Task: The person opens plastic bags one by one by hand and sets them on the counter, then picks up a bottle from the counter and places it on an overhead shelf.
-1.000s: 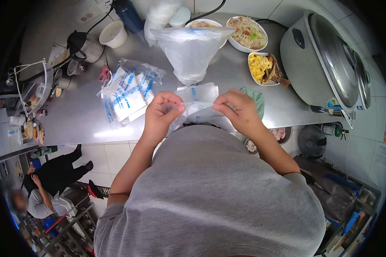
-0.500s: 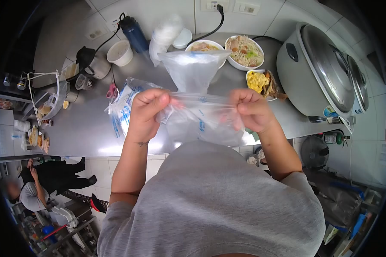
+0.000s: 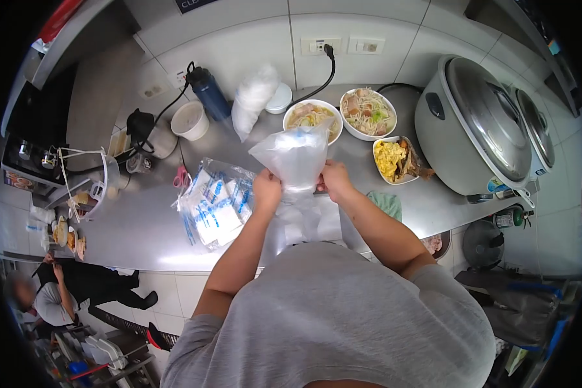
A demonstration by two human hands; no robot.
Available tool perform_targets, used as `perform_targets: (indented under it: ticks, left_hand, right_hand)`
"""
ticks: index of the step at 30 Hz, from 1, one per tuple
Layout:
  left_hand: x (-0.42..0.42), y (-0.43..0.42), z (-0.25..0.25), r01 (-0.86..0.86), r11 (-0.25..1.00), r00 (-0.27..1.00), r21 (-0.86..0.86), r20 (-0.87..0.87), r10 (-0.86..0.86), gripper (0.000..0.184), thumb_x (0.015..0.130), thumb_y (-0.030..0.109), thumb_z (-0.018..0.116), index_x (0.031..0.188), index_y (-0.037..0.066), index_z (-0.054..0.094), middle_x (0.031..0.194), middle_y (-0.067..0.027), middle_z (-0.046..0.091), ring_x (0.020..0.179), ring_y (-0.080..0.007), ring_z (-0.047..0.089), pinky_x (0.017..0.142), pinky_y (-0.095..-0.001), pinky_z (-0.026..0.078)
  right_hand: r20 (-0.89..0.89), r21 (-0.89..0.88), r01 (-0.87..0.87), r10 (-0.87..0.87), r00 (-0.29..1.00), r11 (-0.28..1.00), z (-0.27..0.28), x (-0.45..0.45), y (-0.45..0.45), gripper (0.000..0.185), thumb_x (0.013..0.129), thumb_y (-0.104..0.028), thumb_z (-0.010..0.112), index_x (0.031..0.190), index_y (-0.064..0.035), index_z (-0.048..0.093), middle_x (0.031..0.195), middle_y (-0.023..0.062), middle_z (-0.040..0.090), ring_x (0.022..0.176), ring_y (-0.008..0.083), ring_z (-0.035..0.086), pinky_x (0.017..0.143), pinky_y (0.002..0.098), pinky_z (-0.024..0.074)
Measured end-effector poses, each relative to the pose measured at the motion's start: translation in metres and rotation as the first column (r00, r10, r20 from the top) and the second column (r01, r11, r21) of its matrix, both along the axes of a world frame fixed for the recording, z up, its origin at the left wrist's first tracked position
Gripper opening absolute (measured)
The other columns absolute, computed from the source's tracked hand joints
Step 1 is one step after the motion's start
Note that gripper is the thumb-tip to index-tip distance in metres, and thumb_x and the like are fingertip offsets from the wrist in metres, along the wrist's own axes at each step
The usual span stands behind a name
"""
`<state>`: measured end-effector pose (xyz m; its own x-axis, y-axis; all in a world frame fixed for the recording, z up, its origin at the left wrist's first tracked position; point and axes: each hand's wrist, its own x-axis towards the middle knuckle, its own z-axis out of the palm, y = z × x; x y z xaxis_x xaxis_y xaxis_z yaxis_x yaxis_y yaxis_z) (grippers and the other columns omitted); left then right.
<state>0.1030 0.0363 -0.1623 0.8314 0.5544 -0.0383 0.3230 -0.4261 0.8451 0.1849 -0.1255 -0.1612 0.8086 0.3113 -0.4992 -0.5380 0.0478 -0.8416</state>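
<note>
A translucent plastic bag stands upright with its wide top flared out, on the near middle part of the metal counter. My left hand is at the bag's lower left side, its fingers closed on the clear plastic. On the opposite side, my right hand pinches the plastic low down. What the bag contains is hard to make out. Just behind it sits a white bowl of noodle soup. Left of my left hand lies an open packet of plastic bags with blue print.
A second noodle bowl, a bowl with scrambled egg and a large rice cooker stand at right. Near my right forearm lies a green cloth. Pink scissors, a dark bottle and a white tub are leftward.
My hands held a clear bag stretched between them nearer my chest; they have now moved forward and closer together, to the base of the standing bag. The view has tilted up.
</note>
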Motion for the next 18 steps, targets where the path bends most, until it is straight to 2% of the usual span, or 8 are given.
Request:
perform_targets:
  ticks: [3,5,7,10,12,14,17,18]
  left_hand:
    - [0.004,0.001,-0.005,-0.012,0.979,1.0,0.205,0.013,0.009,0.021,0.081,0.015,0.053,0.081,-0.005,0.059,0.072,-0.018,0.064,0.066,-0.0272,0.062,0.062,-0.0379,0.047]
    - [0.004,0.006,0.001,0.002,0.977,1.0,0.212,0.024,-0.007,0.025,0.084,0.019,0.052,0.083,-0.005,0.059,0.073,-0.0191,0.063,0.069,-0.028,0.062,0.064,-0.0383,0.046]
    - [-0.008,0.005,0.013,-0.005,0.999,1.0,0.047,0.021,0.004,0.028,0.088,0.023,0.05,0.089,-0.003,0.06,0.08,-0.0195,0.064,0.073,-0.0328,0.061,0.067,-0.0386,0.046]
    - [-0.046,0.012,0.016,-0.042,0.998,0.977,-0.056,0.206,0.053,0.036,0.093,0.032,0.046,0.09,-0.002,0.06,0.077,-0.0154,0.062,0.071,-0.0259,0.058,0.067,-0.0342,0.044]
    - [-0.072,0.001,0.056,0.081,0.994,0.964,-0.072,0.258,-0.06,0.032,0.093,0.031,0.048,0.094,0.0,0.059,0.074,-0.01,0.059,0.067,-0.018,0.054,0.064,-0.0293,0.042]
    - [-0.1,-0.019,0.097,0.265,0.943,0.954,-0.2,0.194,-0.227,0.026,0.091,0.027,0.053,0.098,0.003,0.057,0.075,-0.0048,0.057,0.067,-0.0109,0.05,0.061,-0.0246,0.039]
    - [-0.109,-0.033,0.14,0.529,0.799,0.838,-0.286,0.324,-0.438,0.02,0.087,0.016,0.06,0.104,0.006,0.055,0.078,0.0002,0.054,0.069,-0.0055,0.045,0.059,-0.02,0.034]
    - [-0.109,-0.029,0.144,0.588,0.741,0.799,-0.325,0.375,-0.47,0.03,0.08,0.006,0.065,0.108,0.008,0.054,0.082,0.0006,0.055,0.072,-0.0053,0.048,0.06,-0.0195,0.036]
  right_hand:
    - [0.368,-0.221,0.091,-0.003,0.93,0.971,-0.002,-0.007,0.005,0.017,0.081,-0.016,0.061,0.081,0.0007,0.06,0.072,0.0089,0.06,0.064,0.0157,0.059,0.049,0.0272,0.044]
    - [0.747,-0.326,0.23,0.102,0.656,0.917,-0.05,0.01,0.005,0.018,0.082,-0.018,0.061,0.081,-0.0002,0.06,0.072,0.008,0.059,0.07,0.0158,0.058,0.059,0.0268,0.0468]
    - [0.679,-0.249,0.246,-0.012,0.734,0.937,-0.028,-0.002,-0.005,0.018,0.083,-0.019,0.062,0.086,-0.0014,0.06,0.076,0.0073,0.059,0.075,0.0169,0.058,0.067,0.0282,0.0462]
    - [0.572,-0.026,0.27,-0.207,0.794,0.963,0.018,-0.03,-0.036,0.028,0.08,-0.018,0.068,0.101,-0.0035,0.056,0.092,0.0066,0.061,0.082,0.0199,0.058,0.075,0.0313,0.0459]
    - [0.623,0.086,0.04,-0.085,0.777,0.995,0.064,-0.056,-0.054,0.04,0.077,-0.015,0.071,0.11,-0.0062,0.052,0.102,0.0033,0.06,0.094,0.0131,0.054,0.083,0.0265,0.0417]
    - [0.824,-0.136,-0.228,0.238,0.513,0.964,0.119,-0.084,-0.056,0.047,0.074,-0.012,0.074,0.113,-0.0069,0.049,0.106,0.0029,0.058,0.095,0.0111,0.052,0.084,0.0249,0.041]
    - [0.82,-0.326,-0.402,0.468,0.33,0.855,0.146,-0.095,-0.049,0.038,0.072,-0.009,0.075,0.104,-0.0058,0.055,0.098,0.0024,0.06,0.094,0.0099,0.053,0.083,0.0258,0.0411]
    - [0.73,-0.306,-0.459,0.515,0.45,0.834,0.145,-0.094,-0.052,0.033,0.071,-0.01,0.075,0.099,-0.0055,0.057,0.095,0.0025,0.061,0.093,0.011,0.053,0.083,0.0273,0.0411]
